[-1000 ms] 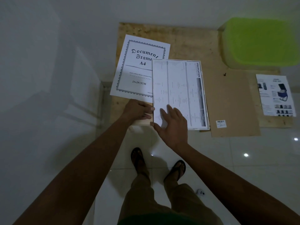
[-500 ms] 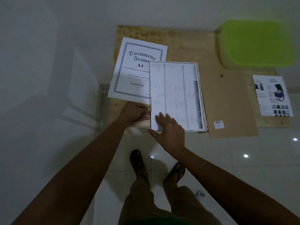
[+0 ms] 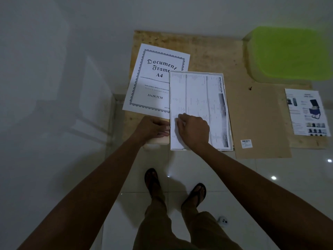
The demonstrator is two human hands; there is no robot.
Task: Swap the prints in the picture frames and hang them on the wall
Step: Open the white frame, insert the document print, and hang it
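Observation:
A white picture frame (image 3: 231,112) lies face down on a low wooden table (image 3: 207,51), and a specification print (image 3: 198,98) lies inside it. My right hand (image 3: 193,131) rests on the print's near left part with its fingers bent onto the paper. At the frame's left edge my left hand (image 3: 153,129) holds the rim. A "Document Frame A4" print (image 3: 153,80) lies to the left, partly under the frame. A brown backing board (image 3: 257,123) lies to the right, and a product leaflet (image 3: 306,112) further right.
A green plastic container (image 3: 290,53) stands at the table's back right. White walls close off the left and the back. My sandalled feet (image 3: 153,179) stand on glossy white floor tiles, with a small white object (image 3: 223,221) beside them.
My right hand slid up and onto the print, and its fingers went from spread flat to bent. The left hand stayed at the frame's left edge. The view shifted slightly.

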